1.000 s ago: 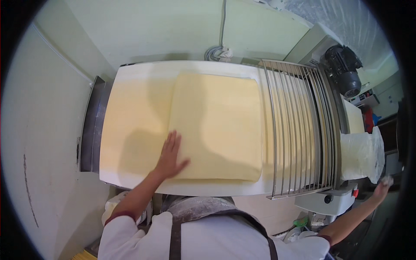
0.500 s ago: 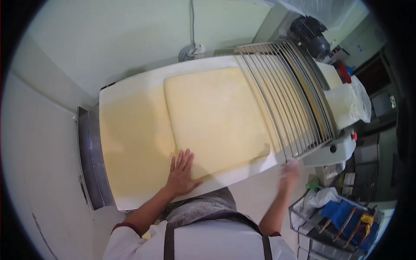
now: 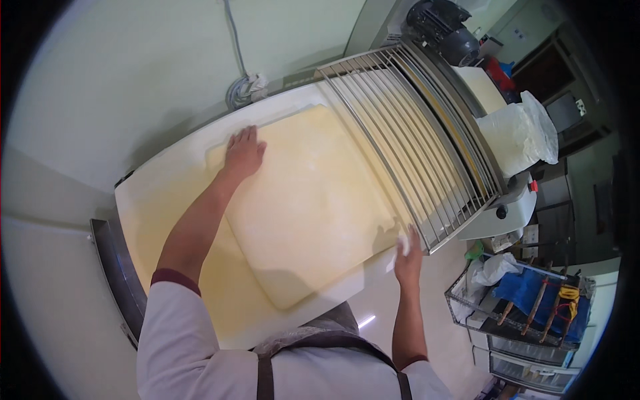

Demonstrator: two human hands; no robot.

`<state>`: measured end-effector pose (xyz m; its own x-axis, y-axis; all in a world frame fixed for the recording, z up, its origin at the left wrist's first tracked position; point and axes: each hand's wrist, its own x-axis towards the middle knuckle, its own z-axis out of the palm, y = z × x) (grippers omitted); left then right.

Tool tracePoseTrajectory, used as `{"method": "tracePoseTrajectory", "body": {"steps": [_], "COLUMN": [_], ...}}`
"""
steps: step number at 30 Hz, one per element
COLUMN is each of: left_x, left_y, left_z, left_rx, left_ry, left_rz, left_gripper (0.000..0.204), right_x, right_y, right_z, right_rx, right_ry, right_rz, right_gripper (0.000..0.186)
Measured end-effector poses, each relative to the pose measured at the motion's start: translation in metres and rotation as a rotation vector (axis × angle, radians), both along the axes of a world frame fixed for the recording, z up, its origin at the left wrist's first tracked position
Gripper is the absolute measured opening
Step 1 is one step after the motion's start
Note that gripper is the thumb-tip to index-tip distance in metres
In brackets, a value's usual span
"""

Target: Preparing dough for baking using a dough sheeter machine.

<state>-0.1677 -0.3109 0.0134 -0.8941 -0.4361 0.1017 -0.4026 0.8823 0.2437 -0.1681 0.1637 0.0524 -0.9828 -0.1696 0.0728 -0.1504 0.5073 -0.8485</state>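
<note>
A pale yellow slab (image 3: 313, 200) with rounded corners, which looks like dough, lies on a longer sheet of dough (image 3: 230, 267) on a white conveyor belt (image 3: 347, 287). Across the slab reaches my left arm; my left hand (image 3: 244, 155) rests on top near its far left corner, fingers stretched out and holding nothing. My right hand (image 3: 409, 259) is beside the near right corner, fingers raised and apart. A whitish patch shows at its fingertips; whether it is flour or something small I cannot make out.
To the right, a metal bar guard (image 3: 413, 140) covers the belt, with a dark motor (image 3: 443, 33) behind it. A clear plastic bag (image 3: 520, 133) sits past the guard. A rack with rolling pins (image 3: 533, 307) and blue cloth stands lower right. A metal tray (image 3: 117, 280) edges the left end.
My left hand has gone from the near edge to the slab's far left corner. My right hand is now by the near right corner. The slab's near left corner sits closer to me.
</note>
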Motion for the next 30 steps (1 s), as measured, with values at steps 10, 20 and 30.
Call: {"method": "tracePoseTrajectory", "body": {"steps": [10,20,30], "left_x": [-0.192,-0.176,-0.118], "left_y": [0.000,0.005,-0.013], "left_z": [0.029,0.038,0.080], "left_rx": [0.484,0.993,0.849], "left_ry": [-0.315,-0.151,0.065], "left_rz": [-0.205,-0.281,-0.341], "left_gripper": [0.085,0.056,0.054], "right_x": [-0.017,0.014,-0.031], "right_y": [-0.008,-0.082,-0.102], "right_z": [-0.029,-0.017,0.014], "right_rx": [-0.686,-0.986,-0.805], "right_ry": [-0.588,-0.434,-0.387], "right_rz": [-0.070,-0.349,-0.203], "right_gripper": [0.051,0.052,0.050]}}
